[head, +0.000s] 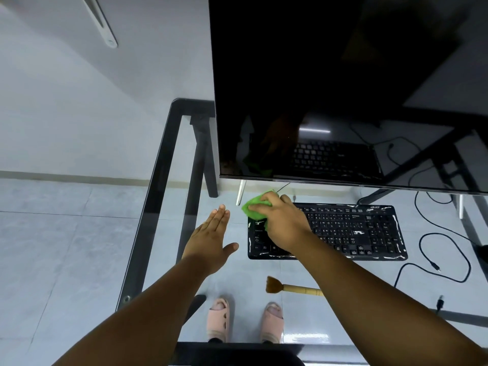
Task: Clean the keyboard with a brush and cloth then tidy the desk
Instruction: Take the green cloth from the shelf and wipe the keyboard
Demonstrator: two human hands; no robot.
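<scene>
A black keyboard lies on the glass desk under the monitor. My right hand grips a green cloth and presses it on the keyboard's far left corner. My left hand hovers flat over the glass just left of the keyboard, fingers straight, holding nothing. A brush with brown bristles and a pale wooden handle lies on the desk in front of the keyboard, its handle partly hidden by my right forearm.
A large dark monitor stands close behind the keyboard. Black cables loop on the right. The desk's black frame runs along the left edge. My feet in pink sandals show through the glass.
</scene>
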